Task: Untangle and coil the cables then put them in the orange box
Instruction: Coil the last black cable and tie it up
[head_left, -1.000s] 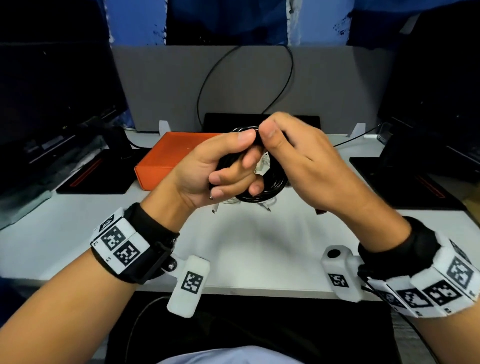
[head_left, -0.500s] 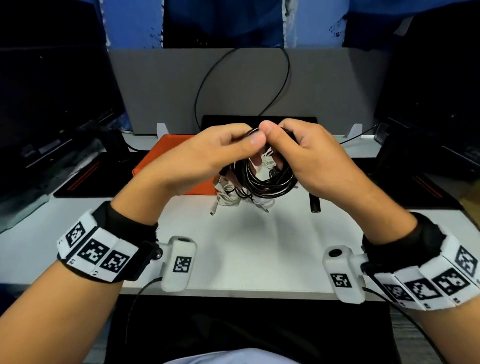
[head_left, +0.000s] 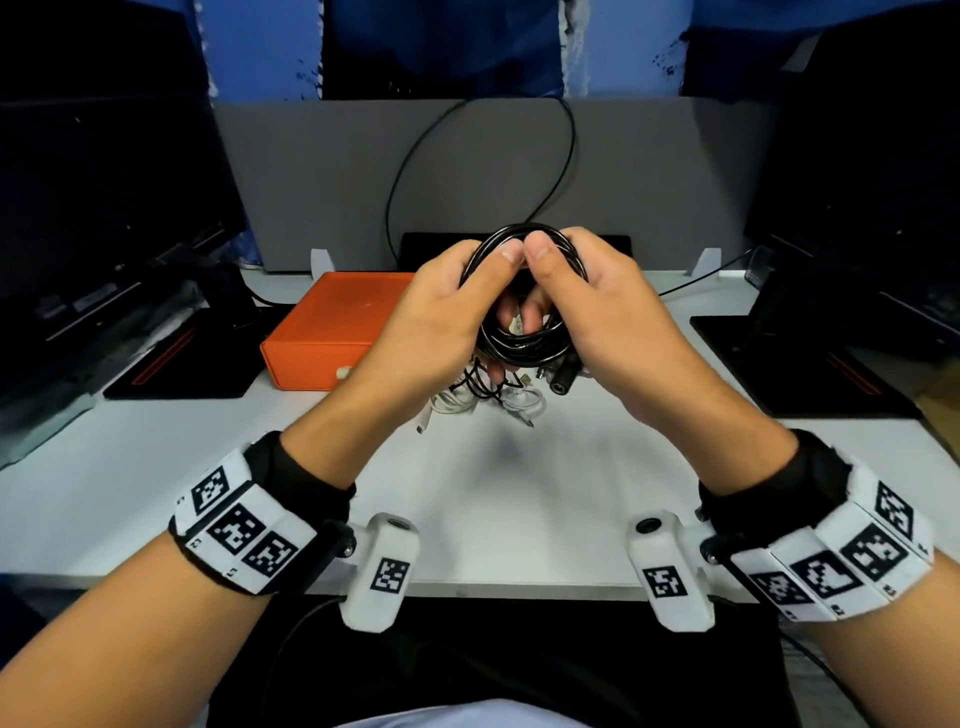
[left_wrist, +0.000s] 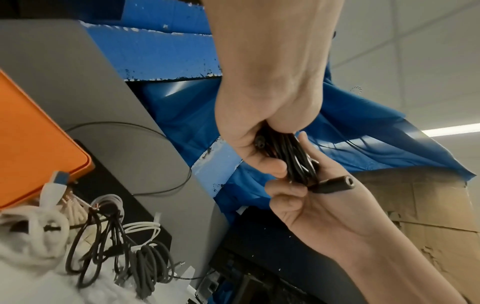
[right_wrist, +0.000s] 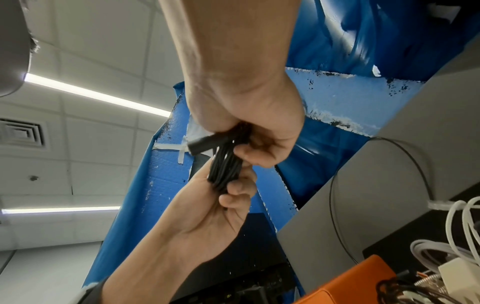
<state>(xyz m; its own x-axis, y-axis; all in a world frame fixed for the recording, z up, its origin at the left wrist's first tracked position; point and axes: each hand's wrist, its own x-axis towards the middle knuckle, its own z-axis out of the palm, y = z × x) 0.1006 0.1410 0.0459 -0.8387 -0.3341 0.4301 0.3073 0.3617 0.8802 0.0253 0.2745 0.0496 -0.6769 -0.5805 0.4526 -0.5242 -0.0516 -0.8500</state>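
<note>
A coiled black cable (head_left: 524, 348) is held upright above the white desk by both hands. My left hand (head_left: 457, 312) grips its left side, thumb on the top of the loop. My right hand (head_left: 597, 306) grips the right side, thumb beside the left one. The cable's barrel plugs (head_left: 563, 378) stick out below the coil. In the wrist views the bundle (left_wrist: 298, 162) (right_wrist: 226, 166) is clamped between curled fingers. The orange box (head_left: 337, 332), lid closed, sits behind and left of the hands. A tangle of white and black cables (head_left: 483, 397) lies on the desk under the coil.
Dark monitors with black stands flank the white desk (head_left: 156, 478) on both sides. A grey partition (head_left: 649, 171) with a thin black wire looped on it stands behind. A black base sits behind the box. The desk's front edge is near my wrists.
Both hands have turned the black coil upright and raised it, thumbs now meeting on top. The left wrist swung outward and down to the left.
</note>
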